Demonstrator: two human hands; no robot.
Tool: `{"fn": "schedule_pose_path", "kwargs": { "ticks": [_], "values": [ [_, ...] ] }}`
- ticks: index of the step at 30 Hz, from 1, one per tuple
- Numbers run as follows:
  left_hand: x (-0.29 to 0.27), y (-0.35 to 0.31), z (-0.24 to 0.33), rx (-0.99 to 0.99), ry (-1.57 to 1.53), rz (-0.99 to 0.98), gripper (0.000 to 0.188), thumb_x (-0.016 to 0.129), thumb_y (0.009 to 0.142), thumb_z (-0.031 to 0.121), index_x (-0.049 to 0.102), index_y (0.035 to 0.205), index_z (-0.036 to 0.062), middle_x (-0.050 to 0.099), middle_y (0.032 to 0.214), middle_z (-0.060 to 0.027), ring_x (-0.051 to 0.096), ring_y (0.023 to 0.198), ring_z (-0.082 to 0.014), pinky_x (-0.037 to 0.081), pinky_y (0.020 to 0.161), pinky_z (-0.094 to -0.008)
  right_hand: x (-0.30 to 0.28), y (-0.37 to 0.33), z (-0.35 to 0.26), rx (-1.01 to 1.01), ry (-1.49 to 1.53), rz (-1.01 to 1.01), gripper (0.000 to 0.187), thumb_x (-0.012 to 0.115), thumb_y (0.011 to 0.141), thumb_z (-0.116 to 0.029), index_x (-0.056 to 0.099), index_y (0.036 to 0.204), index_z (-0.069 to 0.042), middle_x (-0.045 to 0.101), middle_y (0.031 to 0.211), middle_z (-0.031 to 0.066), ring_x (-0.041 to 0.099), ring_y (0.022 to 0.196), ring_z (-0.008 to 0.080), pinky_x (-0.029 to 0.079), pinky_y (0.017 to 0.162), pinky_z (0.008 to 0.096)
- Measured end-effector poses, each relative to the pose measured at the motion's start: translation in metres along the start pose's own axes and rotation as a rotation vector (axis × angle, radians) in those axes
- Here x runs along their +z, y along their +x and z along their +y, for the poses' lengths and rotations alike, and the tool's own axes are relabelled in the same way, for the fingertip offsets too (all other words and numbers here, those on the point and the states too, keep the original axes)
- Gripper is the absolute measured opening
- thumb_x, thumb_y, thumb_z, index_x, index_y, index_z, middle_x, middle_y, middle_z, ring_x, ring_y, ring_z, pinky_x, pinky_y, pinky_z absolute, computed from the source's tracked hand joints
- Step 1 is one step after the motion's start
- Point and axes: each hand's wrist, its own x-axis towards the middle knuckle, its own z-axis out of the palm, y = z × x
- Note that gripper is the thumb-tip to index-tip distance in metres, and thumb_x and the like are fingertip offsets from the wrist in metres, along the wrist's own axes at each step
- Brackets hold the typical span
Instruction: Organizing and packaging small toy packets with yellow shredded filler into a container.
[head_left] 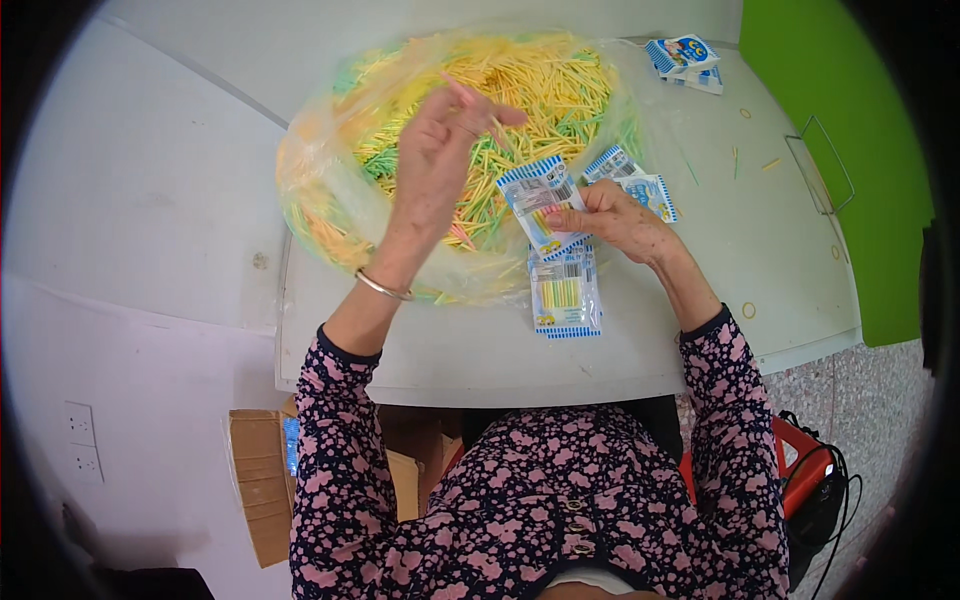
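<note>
A large clear plastic bag (312, 205) lies spread on the table, heaped with thin yellow, green, orange and pink sticks (560, 85). Above the heap, my left hand (435, 150) is closed, pinching a few pink sticks (460, 90) that poke out past its fingers. My right hand (625, 222) grips a small blue-and-white packet (532, 190) by its side, thumb on the front; coloured sticks show through its window. Just beneath lies another filled packet (560, 298), partly covered. More packets (655, 192) rest behind my right hand, at the bag's right edge.
A small stack of packets (690, 62) sits at the far right. Loose sticks (736, 163) and rubber bands (748, 310) are scattered on the right of the table. A wire bracket (822, 165) stands by the green panel (850, 110). A cardboard box (258, 485) is below the table's left front.
</note>
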Motion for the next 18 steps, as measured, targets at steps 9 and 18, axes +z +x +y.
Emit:
{"fn": "schedule_pose_path", "kwargs": {
  "ticks": [9,18],
  "values": [
    [0.027,-0.028,-0.012,-0.210,-0.102,-0.096,0.018,0.049,0.094,0.021,0.054,0.100,0.0044,0.062,0.107,-0.0103,0.054,0.096,-0.0102,0.041,0.087,-0.0276,0.002,0.002,0.005,-0.037,0.068,-0.034,0.023,0.067,0.083,-0.023,0.068,0.087,0.000,0.065,0.078,0.0002,0.055,0.069,0.0036,0.042,0.062,0.0204],
    [0.025,-0.029,-0.015,-0.141,-0.057,-0.029,0.019,0.055,0.090,0.015,0.056,0.102,-0.0003,0.063,0.095,-0.0106,0.059,0.093,-0.0142,0.046,0.077,-0.0264,0.001,0.000,0.003,-0.057,0.175,-0.085,0.022,0.067,0.083,-0.019,0.067,0.093,0.000,0.067,0.086,0.0025,0.058,0.077,0.0051,0.045,0.069,0.0205]
  ]
}}
